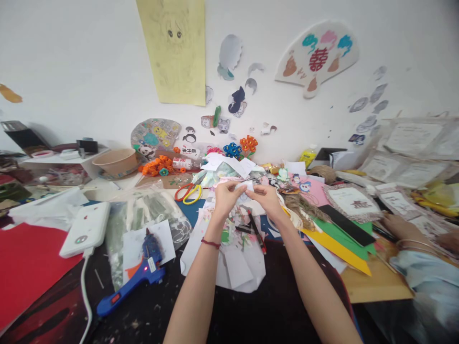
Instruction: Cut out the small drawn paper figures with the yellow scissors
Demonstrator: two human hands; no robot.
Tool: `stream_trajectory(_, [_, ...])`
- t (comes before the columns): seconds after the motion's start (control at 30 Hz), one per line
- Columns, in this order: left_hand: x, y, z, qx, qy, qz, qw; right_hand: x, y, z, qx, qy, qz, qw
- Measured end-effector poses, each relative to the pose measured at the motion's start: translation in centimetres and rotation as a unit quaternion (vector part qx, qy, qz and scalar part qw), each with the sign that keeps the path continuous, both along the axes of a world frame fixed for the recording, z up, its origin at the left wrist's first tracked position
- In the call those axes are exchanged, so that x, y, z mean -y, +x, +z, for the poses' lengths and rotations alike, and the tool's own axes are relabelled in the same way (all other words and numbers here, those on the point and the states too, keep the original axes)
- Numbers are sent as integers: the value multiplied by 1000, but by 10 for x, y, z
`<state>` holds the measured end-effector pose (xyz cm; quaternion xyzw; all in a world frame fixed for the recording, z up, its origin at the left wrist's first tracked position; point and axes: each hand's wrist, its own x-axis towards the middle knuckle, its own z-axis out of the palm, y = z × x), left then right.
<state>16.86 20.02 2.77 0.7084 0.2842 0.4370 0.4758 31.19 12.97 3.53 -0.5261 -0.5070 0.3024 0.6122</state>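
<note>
Small white piece (245, 186), probably paper, pinched by both nearly closed hands (228, 195) (267, 197), scattered scraps (247, 243) near, blue glue gun (143, 273) leftward

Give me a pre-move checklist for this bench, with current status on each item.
1. Paper piece in the fingers of both hands: ok, left hand and right hand meet at it.
2. Glue gun apart from the hands: ok, it lies off to the left.
3. Glue gun hot or cold: cannot tell; a small red light shows on it.
4. Area below the hands free of clutter: not ok, paper scraps and a dark pen-like stick lie there.
5. Scissors apart from the hands: ok, handles beside the left hand.
6. Co-worker's hand out of the way: ok, far right.
</note>
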Motion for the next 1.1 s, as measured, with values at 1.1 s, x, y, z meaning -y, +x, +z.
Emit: stream_trajectory(1.1, [-15, -1, -12, 48, -31, 15, 998, -10, 1, -21, 36, -87, 77, 993])
